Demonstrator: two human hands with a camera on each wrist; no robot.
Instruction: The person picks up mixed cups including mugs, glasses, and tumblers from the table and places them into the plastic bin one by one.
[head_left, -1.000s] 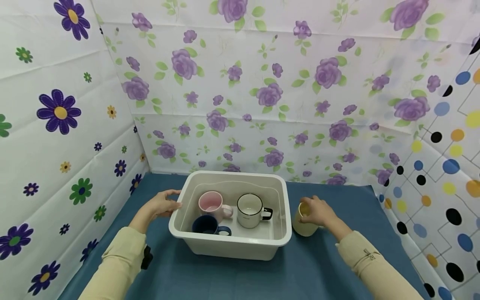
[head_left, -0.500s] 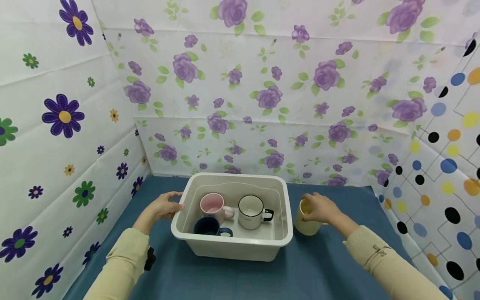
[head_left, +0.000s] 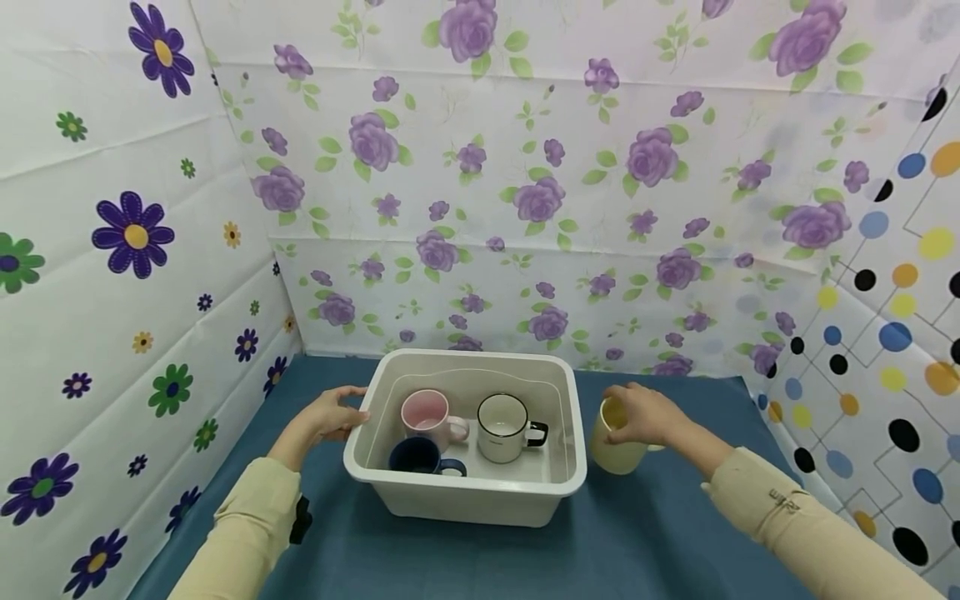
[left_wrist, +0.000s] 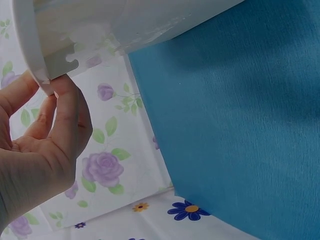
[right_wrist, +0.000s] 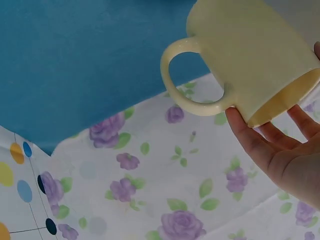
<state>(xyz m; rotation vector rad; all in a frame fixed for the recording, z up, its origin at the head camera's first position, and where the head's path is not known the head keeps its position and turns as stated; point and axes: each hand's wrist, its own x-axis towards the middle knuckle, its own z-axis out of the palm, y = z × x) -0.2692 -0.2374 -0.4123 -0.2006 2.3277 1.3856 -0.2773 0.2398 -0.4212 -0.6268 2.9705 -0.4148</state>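
Note:
A white plastic tub (head_left: 465, 502) stands mid-table in the head view. Inside are a pink mug (head_left: 424, 412), a dark blue mug (head_left: 416, 456) and a white mug (head_left: 502, 429) with a dark rim and black-edged handle. My left hand (head_left: 332, 414) pinches the tub's left rim between thumb and fingers, as the left wrist view shows close up. To the right of the tub, my right hand (head_left: 647, 415) holds a pale yellow mug (right_wrist: 250, 55) by its rim from above. Its handle (right_wrist: 172, 85) points away from the tub. Some fingertips are hidden behind the mug.
A blue cloth (head_left: 360, 554) covers the table. Flower-printed sheets (head_left: 480, 208) hang close behind and at the left, and a dotted sheet (head_left: 892, 400) borders the right side.
The head view has shifted slightly. My right forearm has swung a little to the right, and the yellow mug's handle shows more. My left hand keeps its hold on the tub.

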